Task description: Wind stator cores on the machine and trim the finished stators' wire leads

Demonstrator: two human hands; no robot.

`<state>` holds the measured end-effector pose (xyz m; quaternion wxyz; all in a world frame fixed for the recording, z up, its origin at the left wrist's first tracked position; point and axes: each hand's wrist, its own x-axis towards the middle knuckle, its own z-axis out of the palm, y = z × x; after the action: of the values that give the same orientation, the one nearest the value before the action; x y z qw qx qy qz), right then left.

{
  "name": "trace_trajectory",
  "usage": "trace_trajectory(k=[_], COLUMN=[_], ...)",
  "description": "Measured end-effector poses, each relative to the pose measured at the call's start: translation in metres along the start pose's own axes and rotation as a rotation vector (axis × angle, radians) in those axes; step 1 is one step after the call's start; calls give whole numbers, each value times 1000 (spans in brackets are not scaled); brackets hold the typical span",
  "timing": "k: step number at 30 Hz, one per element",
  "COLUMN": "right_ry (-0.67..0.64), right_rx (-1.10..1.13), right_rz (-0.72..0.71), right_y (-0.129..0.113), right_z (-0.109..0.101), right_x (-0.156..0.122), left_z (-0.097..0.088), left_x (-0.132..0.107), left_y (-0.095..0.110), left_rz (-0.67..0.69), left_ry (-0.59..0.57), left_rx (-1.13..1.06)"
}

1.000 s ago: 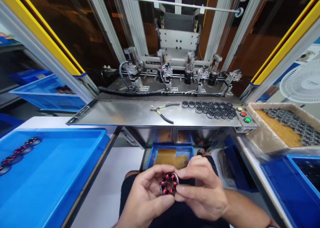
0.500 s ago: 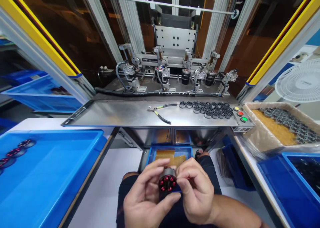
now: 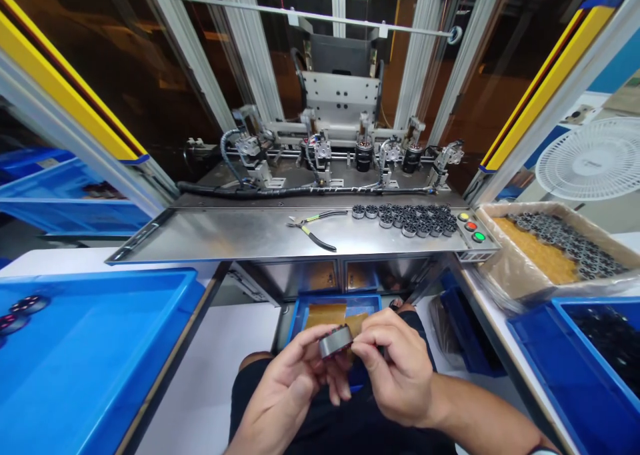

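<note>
Above my lap, my left hand (image 3: 295,382) grips a motor stator (image 3: 335,342), a short grey ring with dark-red windings at its edge. The stator is tilted so its smooth outer side shows; most of the wound face is hidden. Beside its right edge, my right hand (image 3: 395,368) is closed in a pinch, thumb against forefinger. What lies between those fingertips is too small to make out. Beyond my hands, side cutters (image 3: 313,228) with black and green handles lie on the metal shelf (image 3: 215,235), left of several dark slotted cores (image 3: 407,218).
A machine with several clamping stations (image 3: 320,152) stands behind the shelf. Coloured buttons (image 3: 471,226) sit at its right end. A blue tray (image 3: 125,348) with wound stators is at left. At right stand a lined box (image 3: 540,262) of cores and a blue bin (image 3: 540,362).
My left hand has turned the stator, so its side shows where the red-wound face was visible. The right hand keeps its pinch by the edge. The whole view has shifted slightly.
</note>
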<state>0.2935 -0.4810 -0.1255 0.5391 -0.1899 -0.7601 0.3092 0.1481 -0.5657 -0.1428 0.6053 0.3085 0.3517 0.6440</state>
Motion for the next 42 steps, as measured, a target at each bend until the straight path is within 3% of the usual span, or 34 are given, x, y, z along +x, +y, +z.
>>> trace_trajectory(k=[4, 9, 11, 14, 18, 20, 24, 27, 33, 37, 42], right_ry=[33, 12, -25, -81, -132, -138, -76, -15, -38, -59, -39], right_rx=[67, 151, 165, 143, 70, 43, 46, 124, 512, 726, 860], right_rz=[97, 153, 111, -8, -123, -128, -48, 76, 582, 782, 941], right_y=[-4, -5, -4, -2, -3, -5, -9, -11, -3, 5, 5], right_z=[2, 2, 1, -2, -7, -8, -4, 2, 12, 16, 20], right_x=[2, 5, 4, 4, 7, 8, 3, -4, -15, -20, -20], left_z=[3, -9, -10, -5, 1, 1, -1, -5, -7, -2, -1], left_x=[-2, -1, -1, 1, 3, 1, -3, -4, 0, 1, 2], left_y=[2, 2, 2, 1, -2, -4, -8, -9, -4, 5, 12], left_rz=[93, 206, 213, 139, -104, -135, 60, 278, 784, 903, 948], left_ry=[92, 6, 33, 62, -152, -187, -70, -5, 28, 80, 100], left_rx=[-3, 35, -18, -81, -102, -91, 32, 257, 788, 1054, 1127])
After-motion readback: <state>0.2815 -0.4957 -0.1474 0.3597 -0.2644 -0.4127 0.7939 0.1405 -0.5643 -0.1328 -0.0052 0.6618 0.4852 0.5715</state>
